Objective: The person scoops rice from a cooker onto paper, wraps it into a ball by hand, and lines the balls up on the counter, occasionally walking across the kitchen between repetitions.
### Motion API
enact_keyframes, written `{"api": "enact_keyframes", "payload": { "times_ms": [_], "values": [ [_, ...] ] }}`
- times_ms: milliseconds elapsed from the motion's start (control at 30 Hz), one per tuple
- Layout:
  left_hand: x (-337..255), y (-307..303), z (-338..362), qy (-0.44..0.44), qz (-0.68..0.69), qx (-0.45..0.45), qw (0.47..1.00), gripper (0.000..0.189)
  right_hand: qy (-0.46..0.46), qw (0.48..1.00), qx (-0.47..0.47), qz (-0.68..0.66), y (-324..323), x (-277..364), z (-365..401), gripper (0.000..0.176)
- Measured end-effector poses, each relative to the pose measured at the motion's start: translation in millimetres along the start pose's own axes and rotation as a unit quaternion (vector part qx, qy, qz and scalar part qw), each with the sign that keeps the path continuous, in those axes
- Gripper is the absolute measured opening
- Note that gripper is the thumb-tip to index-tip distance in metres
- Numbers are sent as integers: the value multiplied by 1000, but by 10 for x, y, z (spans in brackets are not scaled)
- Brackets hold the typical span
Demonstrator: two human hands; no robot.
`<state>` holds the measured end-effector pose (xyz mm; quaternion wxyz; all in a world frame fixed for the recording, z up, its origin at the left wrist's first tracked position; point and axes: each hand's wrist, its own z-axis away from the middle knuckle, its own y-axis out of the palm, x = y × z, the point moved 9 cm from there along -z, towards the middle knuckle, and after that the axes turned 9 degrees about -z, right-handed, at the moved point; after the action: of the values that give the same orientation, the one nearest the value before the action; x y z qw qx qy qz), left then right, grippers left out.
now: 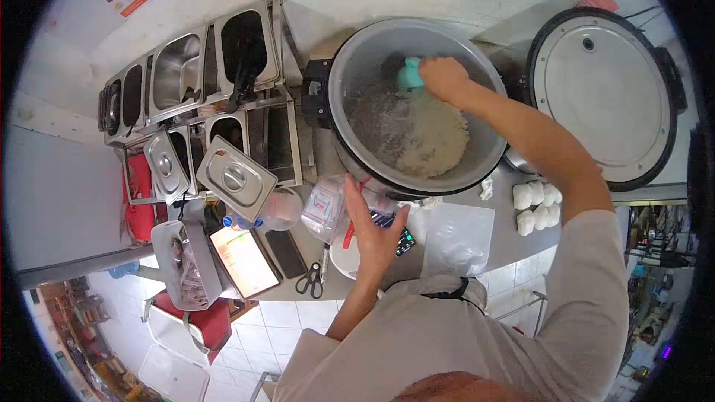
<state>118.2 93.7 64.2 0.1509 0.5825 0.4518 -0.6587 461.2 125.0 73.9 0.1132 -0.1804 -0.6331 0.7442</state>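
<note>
A large round metal pot (350, 89) holds pale rice (439, 138) heaped toward its right side, with the pot's bottom showing dark and speckled elsewhere. Inside it, near the far side, my right hand (445, 80) is closed on a teal scoop (410, 74). My left hand (376, 234) is held up in front of the pot, thumb apart from the fingers, with nothing in it. Behind that hand lie a clear plastic container (325, 210) and a dark device with lit keys (405, 243).
A round lid (603, 97) stands open at the right, above wrapped white rolls (536, 207). Metal trays (177, 71) fill a rack at the left. Along the front edge lie a lit tablet (244, 259), a phone (286, 253), scissors (310, 281) and a plastic sheet (458, 238).
</note>
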Motion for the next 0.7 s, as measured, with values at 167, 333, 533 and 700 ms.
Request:
{"api": "enact_keyframes", "payload": {
  "times_ms": [167,333,533,700],
  "values": [
    [-67,124,-157,64,-92,-34,993,130,63,990,106,-66,320,84,464,20],
    [-59,173,-173,76,-124,-38,989,133,34,980,146,-127,147,240,995,21],
    [-45,210,-177,58,-111,-33,992,131,-95,958,194,-189,615,661,1310,29],
    [-51,219,-152,58,-119,-30,991,130,-144,886,330,-292,441,777,901,25]
  ]
}}
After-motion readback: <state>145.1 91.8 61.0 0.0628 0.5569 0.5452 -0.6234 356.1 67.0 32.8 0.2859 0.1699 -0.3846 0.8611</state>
